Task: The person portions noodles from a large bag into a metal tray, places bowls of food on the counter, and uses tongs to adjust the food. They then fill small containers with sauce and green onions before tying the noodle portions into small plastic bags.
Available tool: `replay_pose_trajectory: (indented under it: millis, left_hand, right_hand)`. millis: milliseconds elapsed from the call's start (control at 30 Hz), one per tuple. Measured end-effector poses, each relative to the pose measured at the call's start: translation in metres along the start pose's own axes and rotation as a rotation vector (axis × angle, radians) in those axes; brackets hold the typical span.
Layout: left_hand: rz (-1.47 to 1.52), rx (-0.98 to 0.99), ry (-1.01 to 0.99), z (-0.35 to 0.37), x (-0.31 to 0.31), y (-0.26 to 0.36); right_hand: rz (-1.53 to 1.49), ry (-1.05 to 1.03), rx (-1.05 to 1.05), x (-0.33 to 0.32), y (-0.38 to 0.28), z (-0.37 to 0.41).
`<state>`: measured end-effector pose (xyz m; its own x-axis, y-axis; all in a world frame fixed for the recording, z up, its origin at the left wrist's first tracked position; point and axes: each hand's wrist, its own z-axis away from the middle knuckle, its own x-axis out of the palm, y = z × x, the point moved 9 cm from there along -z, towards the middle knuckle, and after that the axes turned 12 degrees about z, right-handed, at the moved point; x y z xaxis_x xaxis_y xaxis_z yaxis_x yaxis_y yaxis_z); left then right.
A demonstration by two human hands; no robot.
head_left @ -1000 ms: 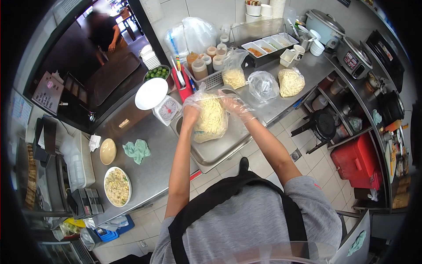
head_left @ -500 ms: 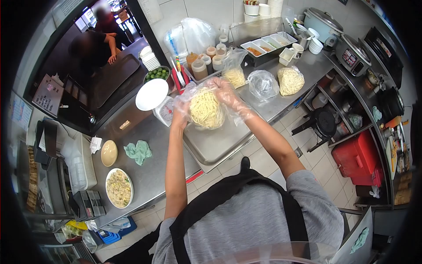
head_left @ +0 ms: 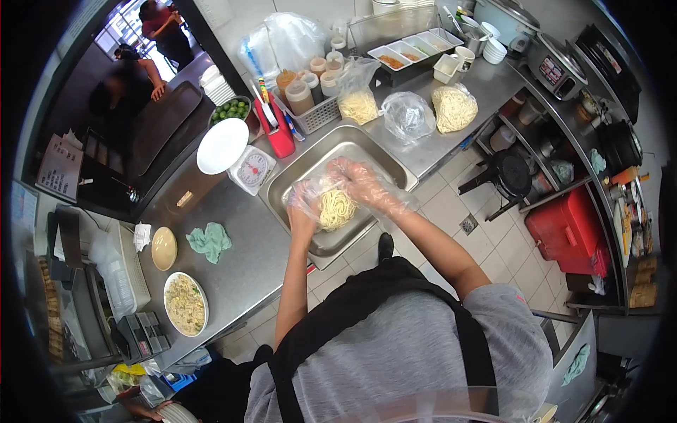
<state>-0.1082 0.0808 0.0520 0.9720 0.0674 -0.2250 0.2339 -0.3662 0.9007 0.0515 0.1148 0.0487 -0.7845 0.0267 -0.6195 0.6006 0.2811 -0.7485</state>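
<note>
A clear plastic bag of yellow noodles [head_left: 337, 210] hangs low over a rectangular steel pan [head_left: 367, 150], with the noodles bulging toward me. My left hand [head_left: 303, 211], in a clear plastic glove, is closed on the bag's left side. Gripping the upper right side of the bag is my gloved right hand [head_left: 361, 185]. Just left of the pan stands a kitchen scale [head_left: 252, 170] with a white plate [head_left: 223, 146] on it. Two more noodle bags [head_left: 358, 106] [head_left: 455, 108] sit behind the pan, with a crumpled clear bag [head_left: 409, 116] between them.
A sauce-bottle basket [head_left: 317, 116] and red holder [head_left: 275, 130] stand behind the scale. On the left counter are a green cloth [head_left: 209, 242], a beige bowl [head_left: 164, 248] and a bowl of food [head_left: 185, 304]. A person's hands hold stacked dishes [head_left: 176, 412] at lower left.
Both hands have lowered the noodle bag toward the pan, and the noodles look smaller in view. The camera view has shifted, revealing more of the pan. Another person's hands with dishes appear at lower left.
</note>
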Motion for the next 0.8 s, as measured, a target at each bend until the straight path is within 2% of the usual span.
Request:
replay_pose_trajectory:
  millis: [67, 167, 200, 233, 267, 333, 400, 500, 533, 567, 633, 667, 767, 800]
  left_hand:
    - [-0.085, -0.008, 0.000, -0.003, 0.000, -0.001]
    - [-0.327, 0.039, -0.067, -0.014, 0.000, -0.019]
    - [-0.428, 0.062, -0.098, -0.017, 0.001, -0.025]
    - [-0.428, -0.102, -0.201, -0.019, 0.004, -0.033]
    - [-0.423, -0.143, -0.232, -0.018, 0.004, -0.032]
    - [-0.412, -0.216, -0.291, -0.018, 0.006, -0.033]
    - [-0.368, -0.177, -0.326, -0.023, 0.006, -0.051]
    - [-0.341, -0.221, -0.411, -0.036, 0.003, -0.066]
    - [-0.338, -0.252, -0.442, -0.038, 0.004, -0.069]
    - [-0.336, -0.177, -0.465, -0.041, 0.005, -0.058]
    - [-0.339, -0.126, -0.491, -0.048, 0.004, -0.093]
    - [-0.340, -0.105, -0.504, -0.050, 0.005, -0.105]
    - [-0.129, -0.587, -0.480, -0.042, 0.003, -0.116]
    - [-0.128, -0.603, -0.480, -0.044, 0.003, -0.122]
  right_hand:
    - [0.157, 0.030, -0.048, -0.006, -0.009, -0.001]
    - [0.216, -0.045, -0.027, -0.003, 0.002, -0.008]
    - [0.179, -0.128, 0.007, -0.002, 0.005, -0.011]
    - [0.141, -0.210, 0.040, -0.007, 0.003, -0.014]
    - [0.103, -0.291, 0.074, -0.007, 0.002, -0.014]
    - [0.184, -0.285, 0.117, -0.003, 0.005, -0.021]
    - [0.193, -0.325, 0.131, 0.009, 0.025, -0.029]
    - [0.465, -0.231, -0.162, 0.035, 0.052, -0.044]
    - [0.357, -0.272, -0.189, 0.049, 0.068, -0.045]
    - [0.250, -0.312, -0.218, 0.062, 0.084, -0.047]
    - [0.254, -0.367, -0.226, 0.068, 0.084, -0.047]
    - [0.368, -0.382, -0.205, 0.064, 0.075, -0.043]
    - [0.552, -0.528, -0.124, 0.067, 0.080, -0.033]
    - [0.566, -0.564, -0.123, 0.069, 0.082, -0.034]
